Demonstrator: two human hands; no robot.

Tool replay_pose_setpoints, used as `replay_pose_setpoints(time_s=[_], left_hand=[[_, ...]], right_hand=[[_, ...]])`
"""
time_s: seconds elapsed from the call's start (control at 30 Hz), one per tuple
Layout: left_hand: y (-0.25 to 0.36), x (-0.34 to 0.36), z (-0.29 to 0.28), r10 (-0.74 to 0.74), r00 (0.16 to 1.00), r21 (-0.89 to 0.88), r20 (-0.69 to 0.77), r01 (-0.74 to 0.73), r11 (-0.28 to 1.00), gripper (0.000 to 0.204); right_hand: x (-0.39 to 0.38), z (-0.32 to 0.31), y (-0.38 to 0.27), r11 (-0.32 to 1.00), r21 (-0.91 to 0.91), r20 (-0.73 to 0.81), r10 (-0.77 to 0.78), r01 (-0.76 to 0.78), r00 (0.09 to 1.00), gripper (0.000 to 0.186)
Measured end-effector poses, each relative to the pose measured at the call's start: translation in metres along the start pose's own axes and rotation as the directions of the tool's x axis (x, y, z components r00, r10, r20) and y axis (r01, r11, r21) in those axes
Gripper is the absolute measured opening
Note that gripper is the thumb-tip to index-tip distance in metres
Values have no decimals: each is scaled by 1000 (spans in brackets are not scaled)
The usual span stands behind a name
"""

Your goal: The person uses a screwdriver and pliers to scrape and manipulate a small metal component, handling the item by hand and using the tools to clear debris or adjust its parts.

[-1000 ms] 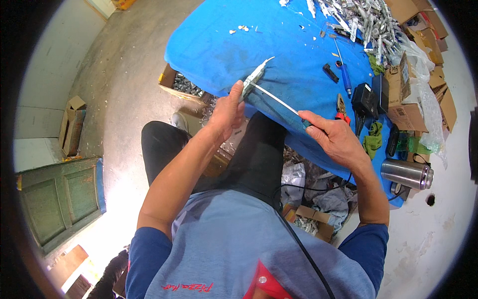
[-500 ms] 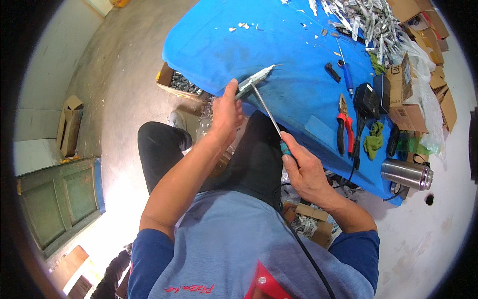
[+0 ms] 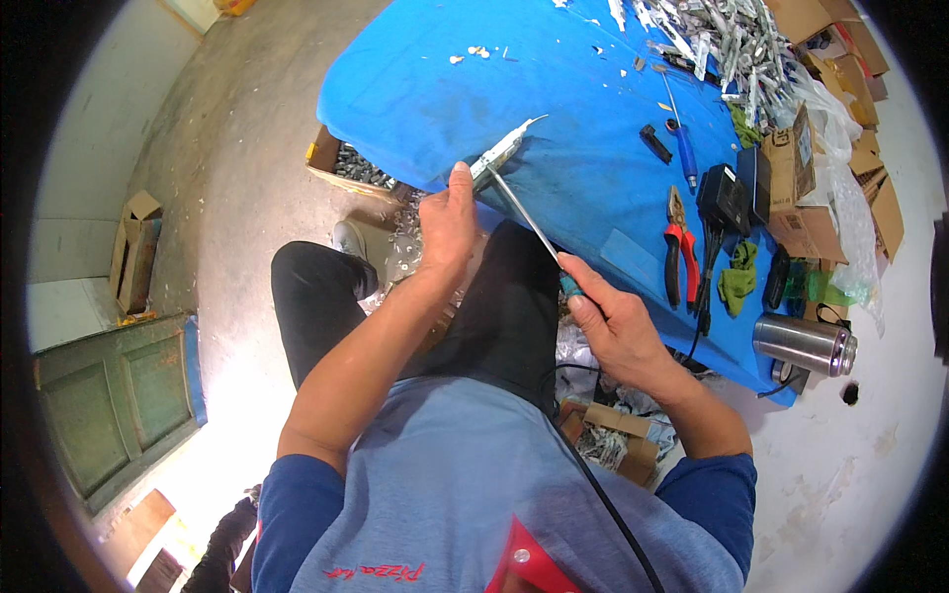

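Near the edge of the blue cloth-covered table [image 3: 395, 79], my left hand [image 3: 450, 222] grips a slim, pale, grey-white elongated part [image 3: 504, 146] with a thin wire at its far end. My right hand [image 3: 613, 321] is closed round the teal handle of a screwdriver [image 3: 526, 215], whose long shaft reaches up-left to meet the part near my left thumb. To the right of it lie red-and-black pliers [image 3: 682, 265], a blue-handled screwdriver [image 3: 684, 148], a short black piece [image 3: 657, 142] and a green cloth [image 3: 736, 287].
A heap of similar parts [image 3: 712, 40] covers the far right. Black adapters [image 3: 722, 203], cardboard boxes [image 3: 801, 227], plastic bags and a steel bottle [image 3: 801, 344] line the right side. A box of small parts [image 3: 361, 163] sits under the left corner; more boxes [image 3: 613, 445] lie below.
My right hand has moved down and left, so the screwdriver points more steeply upward. The part in my left hand has tilted flatter, then risen slightly.
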State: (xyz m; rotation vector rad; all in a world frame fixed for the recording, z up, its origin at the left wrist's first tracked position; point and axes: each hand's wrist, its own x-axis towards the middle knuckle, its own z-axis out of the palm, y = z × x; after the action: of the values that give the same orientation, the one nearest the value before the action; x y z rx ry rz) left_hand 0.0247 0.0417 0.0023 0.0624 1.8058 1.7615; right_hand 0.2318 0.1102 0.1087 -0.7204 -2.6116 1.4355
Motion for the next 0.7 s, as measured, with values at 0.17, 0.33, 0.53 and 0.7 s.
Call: replay_pose_setpoints(time_s=[0.17,0.33,0.53,0.7], left_hand=[[4,1,-7,-99,995,83,28,97,992,60],[5,-1,-4,-108,993,31,53,106,994,61],[-3,0,0,4,996,100,88,-13,995,57],[3,-6,1,43,993,33,107,-47,998,61]], right_hand=[[15,-39,-18,962,27,187,263,-273,946,41],[24,-60,-19,972,76,256,197,-222,946,43],[49,-95,4,737,370,468,378,-566,798,46],[43,-87,5,700,385,455,423,-602,783,44]])
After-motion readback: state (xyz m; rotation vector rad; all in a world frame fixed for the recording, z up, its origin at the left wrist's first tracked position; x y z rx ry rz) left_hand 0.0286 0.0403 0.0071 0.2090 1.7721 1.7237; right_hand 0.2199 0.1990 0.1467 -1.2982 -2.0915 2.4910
